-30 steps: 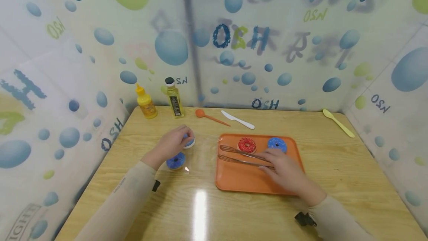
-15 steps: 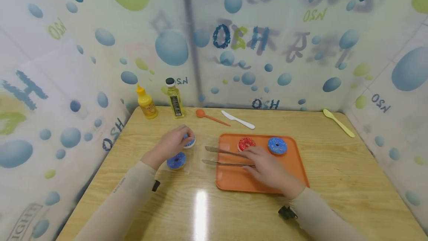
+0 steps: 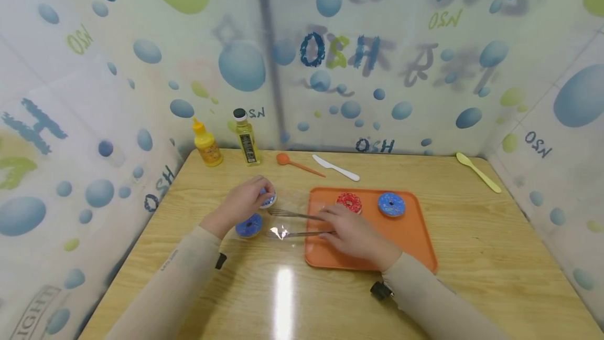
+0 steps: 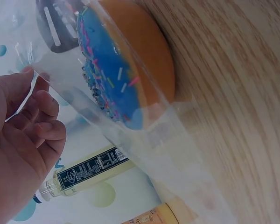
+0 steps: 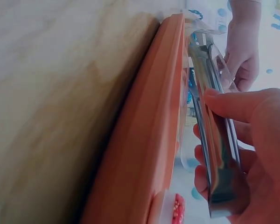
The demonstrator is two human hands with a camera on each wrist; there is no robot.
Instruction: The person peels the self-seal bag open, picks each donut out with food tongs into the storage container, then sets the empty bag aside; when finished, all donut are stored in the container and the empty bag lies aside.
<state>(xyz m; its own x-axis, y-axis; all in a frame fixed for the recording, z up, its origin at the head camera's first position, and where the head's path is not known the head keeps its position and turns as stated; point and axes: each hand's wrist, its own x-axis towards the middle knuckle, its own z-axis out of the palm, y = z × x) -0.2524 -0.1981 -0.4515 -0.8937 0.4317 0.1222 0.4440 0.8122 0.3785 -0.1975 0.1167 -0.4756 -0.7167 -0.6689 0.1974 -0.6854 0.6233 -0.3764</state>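
My left hand (image 3: 243, 201) pinches the edge of a clear plastic bag (image 4: 172, 140) between thumb and finger. One blue doughnut with sprinkles (image 3: 248, 226) lies inside the bag in the left wrist view; another blue doughnut (image 3: 269, 199) is half hidden under the left hand. Metal tongs (image 3: 302, 216) are gripped in my right hand (image 3: 351, 234), thumb on one arm and fingers round the other. The spread tong tips point left at the bag's mouth, with nothing between them. Beneath the right hand is an orange tray (image 3: 391, 248) bearing a red doughnut (image 3: 350, 201) and a blue doughnut (image 3: 391, 204).
Along the back of the table stand a yellow squeeze bottle (image 3: 207, 147) and an oil bottle (image 3: 247, 140). An orange spoon (image 3: 299, 165), a white knife (image 3: 336, 167) and a yellow spoon (image 3: 478, 173) lie farther right. Patterned walls enclose three sides.
My right hand has moved left across the tray with the tongs, their tips passing beyond the tray's left edge to the bag. The left hand stays in place.
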